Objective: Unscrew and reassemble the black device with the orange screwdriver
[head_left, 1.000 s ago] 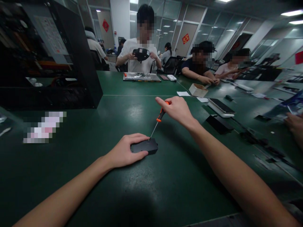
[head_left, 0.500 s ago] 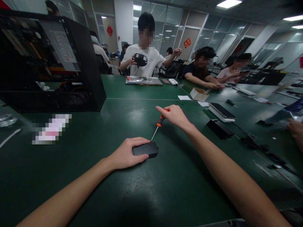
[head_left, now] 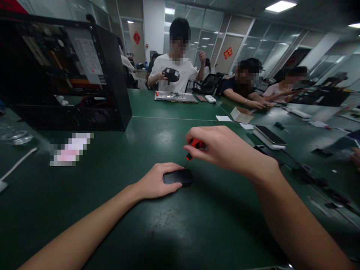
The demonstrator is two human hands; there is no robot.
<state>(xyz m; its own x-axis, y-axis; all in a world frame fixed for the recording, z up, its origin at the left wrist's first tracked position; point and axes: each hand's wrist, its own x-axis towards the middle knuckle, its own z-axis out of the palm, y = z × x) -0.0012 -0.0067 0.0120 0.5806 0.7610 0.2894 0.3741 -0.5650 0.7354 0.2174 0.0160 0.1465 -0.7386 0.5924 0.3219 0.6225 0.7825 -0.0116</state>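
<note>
The black case (head_left: 177,176) is pinned to the worktop (head_left: 174,225) by the left hand (head_left: 156,183), while the screwdriver (head_left: 194,147), pinched in the right hand (head_left: 225,150) fingers, is set on a screw apparently not yet out.

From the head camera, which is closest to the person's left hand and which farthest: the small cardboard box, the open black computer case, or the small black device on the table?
1. The small black device: right under the left hand, which rests on it.
2. The open black computer case: farther back on the left of the table.
3. The small cardboard box: far back on the right, near a seated person.
</note>
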